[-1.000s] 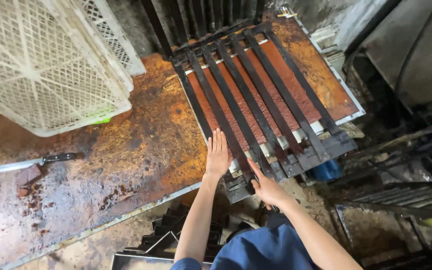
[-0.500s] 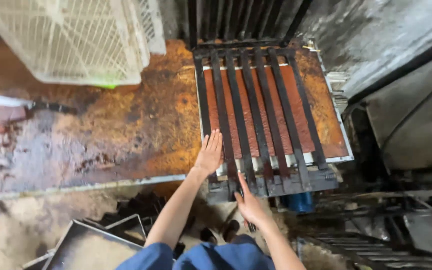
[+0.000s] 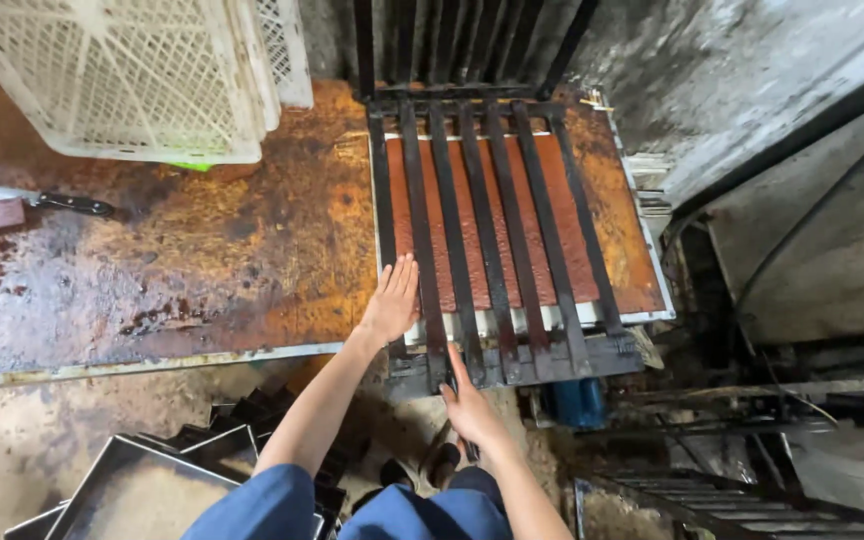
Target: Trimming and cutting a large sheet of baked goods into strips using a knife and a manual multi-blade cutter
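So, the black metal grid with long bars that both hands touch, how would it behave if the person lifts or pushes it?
The grid looks like thick dark metal bars joined by a frame, so it is probably stiff and heavy. It lies flat, so it should not roll or tip. The left hand and right hand are at its near end; the rusty, wet-looking table suggests it could be somewhat slippery.

light: soft, even daylight — glare: wet sheen on tabletop (image 3: 202,270) | edges: wide-angle bend | focus: sharp

No packages, labels, signs or screens in view. Checked around the black bar grate (image 3: 492,230) on all sides: nothing printed or displayed to its left, right, above or below.
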